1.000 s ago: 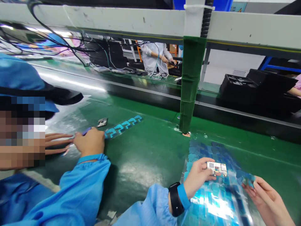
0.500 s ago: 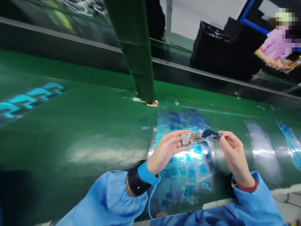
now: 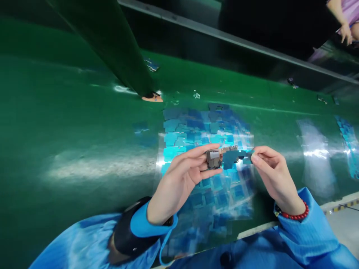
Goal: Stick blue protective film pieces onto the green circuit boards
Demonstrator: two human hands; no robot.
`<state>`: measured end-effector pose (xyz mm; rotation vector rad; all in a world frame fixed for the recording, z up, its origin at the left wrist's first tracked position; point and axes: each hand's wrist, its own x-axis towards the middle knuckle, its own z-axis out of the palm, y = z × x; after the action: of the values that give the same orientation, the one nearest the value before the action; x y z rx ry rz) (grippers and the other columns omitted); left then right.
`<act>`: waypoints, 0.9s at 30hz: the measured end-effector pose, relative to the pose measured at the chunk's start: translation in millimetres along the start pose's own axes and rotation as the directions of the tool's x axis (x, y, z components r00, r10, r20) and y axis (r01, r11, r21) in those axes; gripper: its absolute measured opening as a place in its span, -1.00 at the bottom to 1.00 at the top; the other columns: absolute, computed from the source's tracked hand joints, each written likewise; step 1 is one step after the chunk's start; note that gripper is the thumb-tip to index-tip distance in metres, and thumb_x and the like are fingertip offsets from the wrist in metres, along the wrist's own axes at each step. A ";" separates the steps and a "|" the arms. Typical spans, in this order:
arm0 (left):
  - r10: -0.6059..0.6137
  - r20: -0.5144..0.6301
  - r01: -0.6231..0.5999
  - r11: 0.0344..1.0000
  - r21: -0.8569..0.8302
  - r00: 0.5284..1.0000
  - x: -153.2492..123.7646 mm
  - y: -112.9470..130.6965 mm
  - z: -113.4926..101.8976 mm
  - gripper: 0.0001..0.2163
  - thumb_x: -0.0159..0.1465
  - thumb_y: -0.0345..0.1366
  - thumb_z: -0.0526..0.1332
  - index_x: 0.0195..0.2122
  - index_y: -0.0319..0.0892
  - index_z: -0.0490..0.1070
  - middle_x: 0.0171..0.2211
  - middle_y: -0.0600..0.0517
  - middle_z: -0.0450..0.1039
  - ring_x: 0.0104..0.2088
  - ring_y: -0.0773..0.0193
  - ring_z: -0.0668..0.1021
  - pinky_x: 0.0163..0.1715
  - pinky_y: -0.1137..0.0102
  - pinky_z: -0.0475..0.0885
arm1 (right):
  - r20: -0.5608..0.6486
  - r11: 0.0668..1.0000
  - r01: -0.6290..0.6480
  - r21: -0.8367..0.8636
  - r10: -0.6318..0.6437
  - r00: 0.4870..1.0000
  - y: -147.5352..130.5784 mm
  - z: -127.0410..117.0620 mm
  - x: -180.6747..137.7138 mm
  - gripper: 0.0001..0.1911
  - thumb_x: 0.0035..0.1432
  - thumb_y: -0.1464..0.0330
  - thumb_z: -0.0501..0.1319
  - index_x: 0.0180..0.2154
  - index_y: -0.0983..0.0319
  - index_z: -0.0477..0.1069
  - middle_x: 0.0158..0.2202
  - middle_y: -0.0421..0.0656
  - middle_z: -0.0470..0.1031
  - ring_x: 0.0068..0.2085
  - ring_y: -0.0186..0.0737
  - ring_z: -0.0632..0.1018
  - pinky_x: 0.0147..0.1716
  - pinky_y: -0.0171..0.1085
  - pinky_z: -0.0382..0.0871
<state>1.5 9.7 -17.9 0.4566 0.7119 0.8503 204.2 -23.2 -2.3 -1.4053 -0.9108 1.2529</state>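
My left hand (image 3: 182,177) pinches a small metal circuit board (image 3: 214,158) by its left end, held above the table. My right hand (image 3: 270,175) pinches a dark blue sticker (image 3: 231,157) between thumb and fingertips and holds it against the board's right half. Under both hands lies a clear sheet (image 3: 209,179) covered with several blue stickers. Both arms wear blue sleeves; a black wrist strap sits on the left wrist and a red bead bracelet on the right.
The green table surface (image 3: 70,123) stretches left. A green-wrapped post (image 3: 112,41) meets the table at the back. More sticker sheets (image 3: 346,145) lie at the right. A dark rail (image 3: 224,41) runs along the far edge. Another person's hand (image 3: 346,31) shows at the top right.
The view swung right, away from the co-worker on the left. My right hand lifted a blue sticker off the sheet and brought it onto the board held in my left hand.
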 end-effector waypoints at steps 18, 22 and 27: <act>-0.030 0.019 0.031 0.999 -0.013 0.999 -2.7 1.5 3.7 -0.73 0.11 -0.40 0.19 -0.17 -0.23 0.58 -0.23 -0.08 0.60 -0.13 0.07 0.57 -0.21 0.29 0.56 | 0.064 0.959 0.142 -0.246 -0.130 0.989 -0.4 7.4 3.1 -0.92 0.00 0.48 0.33 -0.46 0.19 0.50 -0.50 -0.27 0.48 -0.47 -0.42 0.47 -0.43 -0.44 0.42; -0.047 -0.014 0.047 0.999 -0.007 0.999 -2.8 2.1 4.7 -0.71 0.08 -0.39 0.20 -0.18 -0.24 0.58 -0.22 -0.09 0.60 -0.14 0.04 0.57 -0.22 0.26 0.57 | 0.062 0.951 0.137 -0.277 -0.125 0.990 -0.9 7.9 2.4 -0.92 0.00 0.48 0.33 -0.46 0.20 0.50 -0.50 -0.27 0.48 -0.47 -0.41 0.47 -0.42 -0.43 0.43; -0.057 -0.012 0.057 0.998 0.005 0.998 -5.2 1.1 4.4 -0.72 0.11 -0.40 0.19 -0.16 -0.26 0.57 -0.16 -0.11 0.58 -0.05 -0.02 0.54 -0.19 0.24 0.57 | 0.054 0.946 0.147 -0.290 -0.137 0.989 -1.9 7.8 1.0 -0.92 0.01 0.49 0.33 -0.45 0.20 0.50 -0.50 -0.27 0.49 -0.48 -0.42 0.47 -0.43 -0.43 0.43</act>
<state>1.7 5.8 -12.2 0.4347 0.7353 0.7987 196.8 -20.4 -0.4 -1.5206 -1.2387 1.0650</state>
